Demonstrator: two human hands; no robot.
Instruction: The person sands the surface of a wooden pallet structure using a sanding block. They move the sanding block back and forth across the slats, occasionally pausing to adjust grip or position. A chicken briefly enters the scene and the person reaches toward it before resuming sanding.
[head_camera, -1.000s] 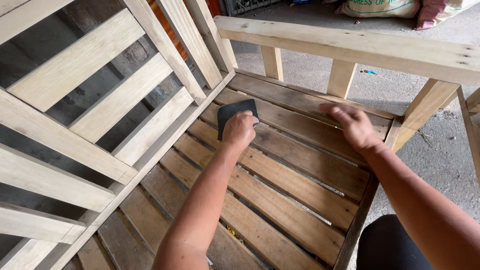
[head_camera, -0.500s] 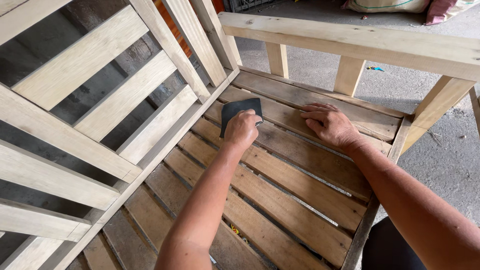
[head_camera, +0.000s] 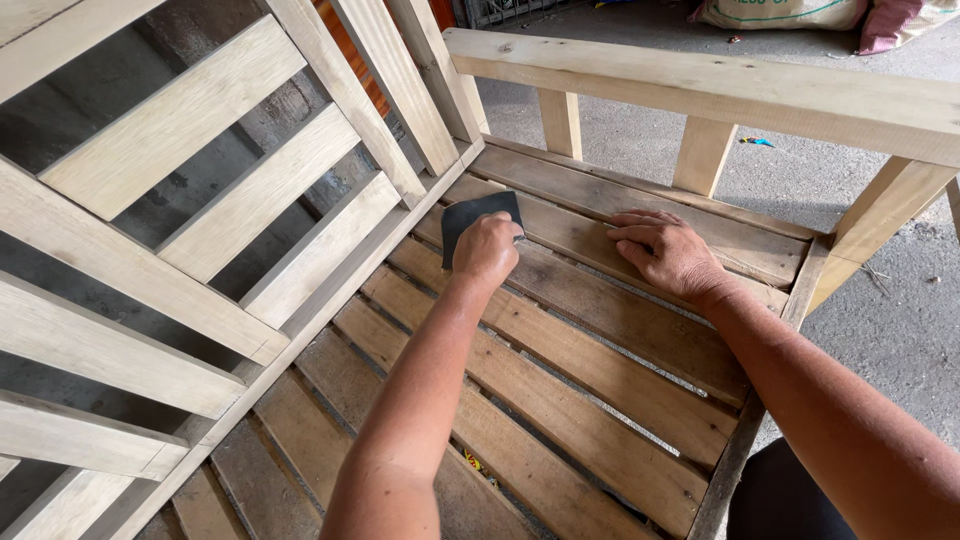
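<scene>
The right hand (head_camera: 668, 255) has slid along the bench seat slats (head_camera: 600, 370) and lies open near the left hand (head_camera: 487, 250), which grips dark sandpaper (head_camera: 474, 215)

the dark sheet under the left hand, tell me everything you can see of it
The dark sheet is a thin, flat, charcoal-grey rectangle with a matte face, like sandpaper. It lies flat across the weathered seat slats near the bench's back corner, close to the slatted backrest. The left hand presses on its near edge and hides part of it; the far corners show, unfolded. The right hand rests on a slat beside it, not touching it.
</scene>
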